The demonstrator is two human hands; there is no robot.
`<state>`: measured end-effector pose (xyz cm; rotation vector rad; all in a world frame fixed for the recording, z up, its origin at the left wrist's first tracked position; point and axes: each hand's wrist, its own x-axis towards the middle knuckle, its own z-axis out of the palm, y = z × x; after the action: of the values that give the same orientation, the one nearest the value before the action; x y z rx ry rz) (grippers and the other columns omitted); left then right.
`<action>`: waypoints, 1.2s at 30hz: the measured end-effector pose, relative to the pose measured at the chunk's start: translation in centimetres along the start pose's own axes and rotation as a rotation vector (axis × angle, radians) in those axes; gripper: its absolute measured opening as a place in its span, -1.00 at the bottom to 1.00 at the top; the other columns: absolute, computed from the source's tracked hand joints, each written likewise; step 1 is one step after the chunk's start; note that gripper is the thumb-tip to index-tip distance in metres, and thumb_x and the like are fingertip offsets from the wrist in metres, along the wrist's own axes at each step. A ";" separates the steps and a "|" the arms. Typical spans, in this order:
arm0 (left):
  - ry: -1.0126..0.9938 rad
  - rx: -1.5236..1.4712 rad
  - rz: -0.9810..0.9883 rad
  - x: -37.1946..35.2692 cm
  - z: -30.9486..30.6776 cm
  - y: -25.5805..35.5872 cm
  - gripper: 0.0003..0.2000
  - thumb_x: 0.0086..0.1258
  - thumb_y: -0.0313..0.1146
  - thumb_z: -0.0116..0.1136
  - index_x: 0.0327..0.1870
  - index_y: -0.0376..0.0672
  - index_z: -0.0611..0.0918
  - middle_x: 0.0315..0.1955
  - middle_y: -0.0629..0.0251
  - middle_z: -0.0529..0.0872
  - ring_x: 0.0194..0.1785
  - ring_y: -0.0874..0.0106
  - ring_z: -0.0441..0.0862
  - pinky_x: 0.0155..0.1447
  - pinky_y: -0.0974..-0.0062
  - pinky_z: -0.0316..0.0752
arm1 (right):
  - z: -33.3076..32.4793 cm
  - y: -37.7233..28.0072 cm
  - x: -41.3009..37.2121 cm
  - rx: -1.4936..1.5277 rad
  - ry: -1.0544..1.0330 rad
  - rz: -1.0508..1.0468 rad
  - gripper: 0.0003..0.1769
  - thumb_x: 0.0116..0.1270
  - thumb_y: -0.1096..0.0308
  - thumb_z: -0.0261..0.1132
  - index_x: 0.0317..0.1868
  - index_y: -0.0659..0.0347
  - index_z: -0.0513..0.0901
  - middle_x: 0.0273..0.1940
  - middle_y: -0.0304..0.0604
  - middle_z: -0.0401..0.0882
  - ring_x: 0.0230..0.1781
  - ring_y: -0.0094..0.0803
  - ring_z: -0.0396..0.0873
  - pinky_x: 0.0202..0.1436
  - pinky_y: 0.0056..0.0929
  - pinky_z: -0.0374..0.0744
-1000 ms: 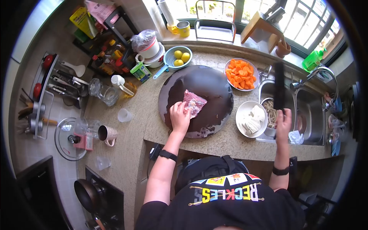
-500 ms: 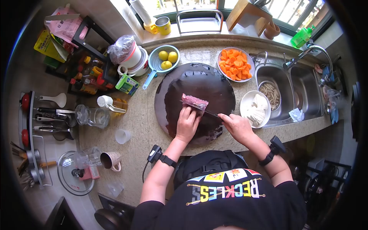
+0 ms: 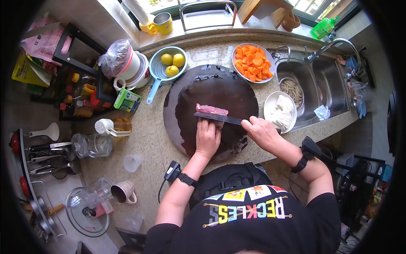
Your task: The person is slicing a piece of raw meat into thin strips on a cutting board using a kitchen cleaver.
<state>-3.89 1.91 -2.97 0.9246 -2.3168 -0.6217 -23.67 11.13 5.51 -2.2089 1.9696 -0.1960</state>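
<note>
A piece of raw red meat [image 3: 211, 110] lies near the middle of a round dark chopping board [image 3: 186, 95]. My right hand [image 3: 261, 132] is closed round the handle of a kitchen knife [image 3: 224, 119]. Its blade runs leftward across the near side of the meat, its flat face visible. On the near side of the blade, my left hand [image 3: 207, 139] presses bent fingertips on the meat, close to the blade. More of the meat shows beside those fingers, partly hidden by hand and knife.
Behind the board are a plate of cut carrots [image 3: 253, 63] and a blue colander [image 3: 160, 70] with yellow-green fruit. A bowl of white pieces [image 3: 280, 112] stands right, beside the double sink [image 3: 330, 84]. A glass jar [image 3: 93, 145], a mug [image 3: 122, 191] and a plastic cup [image 3: 132, 163] stand left.
The knife blade now lies across the meat with its flat face showing; before, it was mostly hidden. My right hand has moved slightly up and right. The whole view has shifted a little.
</note>
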 end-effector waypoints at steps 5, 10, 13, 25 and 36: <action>0.043 0.012 -0.001 0.5 0.0 0.3 -0.64 0.05 -0.54 0.18 -0.07 -0.37 0.54 0.05 -0.11 0.44 0.22 -0.17 0.35 0.34 0.04 0.30 | 0.5 0.4 0.7 0.003 -0.097 0.004 -0.80 0.21 0.41 0.21 -0.16 0.13 0.40 -0.42 -0.07 0.45 -0.49 -0.16 0.61 -0.49 -0.24 0.56; 0.015 0.003 -0.013 0.9 0.1 -0.4 -0.62 0.00 -0.55 0.16 -0.07 -0.37 0.55 0.04 -0.08 0.46 0.20 -0.14 0.37 0.31 0.05 0.33 | -0.3 1.0 1.2 0.004 -0.188 0.002 -0.79 0.23 0.44 0.17 -0.13 0.17 0.38 -0.45 -0.04 0.48 -0.54 -0.14 0.62 -0.54 -0.25 0.57; 0.054 -0.009 0.015 1.0 0.4 -0.7 -0.60 -0.03 -0.56 0.15 -0.06 -0.36 0.56 0.03 -0.07 0.48 0.18 -0.13 0.39 0.29 0.05 0.35 | -0.9 1.4 1.7 0.031 -0.283 0.008 -0.80 0.23 0.45 0.15 -0.13 0.20 0.38 -0.46 -0.03 0.49 -0.56 -0.12 0.62 -0.54 -0.22 0.58; 0.034 -0.030 -0.043 1.5 -0.1 -1.3 -0.58 -0.02 -0.55 0.17 -0.02 -0.32 0.58 0.00 0.01 0.52 0.13 -0.06 0.43 0.25 0.10 0.37 | 2.0 -1.6 9.6 0.265 -0.295 -0.083 -0.82 0.26 0.40 0.14 -0.19 0.24 0.33 -0.48 0.06 0.60 -0.45 -0.03 0.67 -0.47 -0.12 0.62; 0.081 -0.055 -0.057 1.5 0.8 -1.6 -0.67 0.02 -0.52 0.19 -0.11 -0.31 0.61 -0.07 0.04 0.56 0.06 -0.02 0.49 0.19 0.12 0.40 | -0.1 0.9 5.2 0.235 -0.382 0.001 -0.79 0.17 0.54 0.14 -0.20 0.27 0.32 -0.47 0.03 0.53 -0.50 0.00 0.62 -0.49 -0.13 0.59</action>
<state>-4.61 -0.04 -4.02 0.9745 -2.1982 -0.6564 -23.97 5.89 5.27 -1.9278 1.6504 -0.0013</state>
